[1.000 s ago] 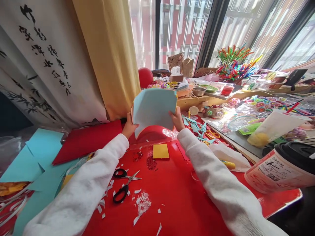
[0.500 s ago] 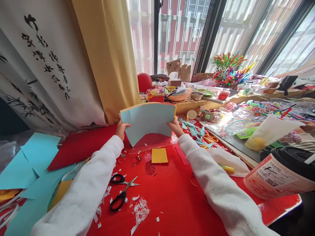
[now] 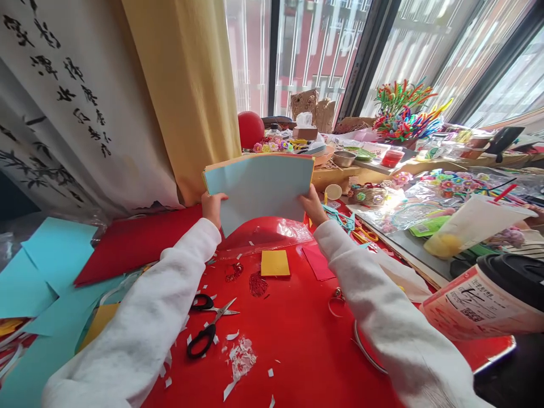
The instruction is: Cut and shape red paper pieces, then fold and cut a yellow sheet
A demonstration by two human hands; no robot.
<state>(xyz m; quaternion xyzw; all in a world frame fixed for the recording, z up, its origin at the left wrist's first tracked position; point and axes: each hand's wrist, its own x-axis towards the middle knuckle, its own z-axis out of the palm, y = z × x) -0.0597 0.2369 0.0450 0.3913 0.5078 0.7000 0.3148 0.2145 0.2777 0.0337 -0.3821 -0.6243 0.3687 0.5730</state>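
A stack of coloured paper (image 3: 263,190), pale blue on the near face with yellow and orange edges behind, is held upright and bowed above the far part of the table. My left hand (image 3: 213,208) grips its left edge, thumb on the blue face. Around the right edge closes my right hand (image 3: 313,205), thumb also in front. Below the stack lies a small yellow paper square (image 3: 275,263), with a pink-red paper (image 3: 318,262) to its right. Black-handled scissors (image 3: 211,326) rest partly open near my left forearm. White paper scraps (image 3: 242,358) are scattered beside them.
Light blue sheets (image 3: 59,249) and a dark red sheet (image 3: 140,241) lie at the left. A lidded paper cup (image 3: 484,300) and a tilted clear cup (image 3: 471,226) stand at the right. Craft flowers and bowls crowd the windowsill. Cut blue scraps (image 3: 340,218) lie beyond my right hand.
Both hands have lifted the paper stack slightly higher and brought it a little nearer. More of the pink-red paper and a ring-shaped item by my right forearm now show.
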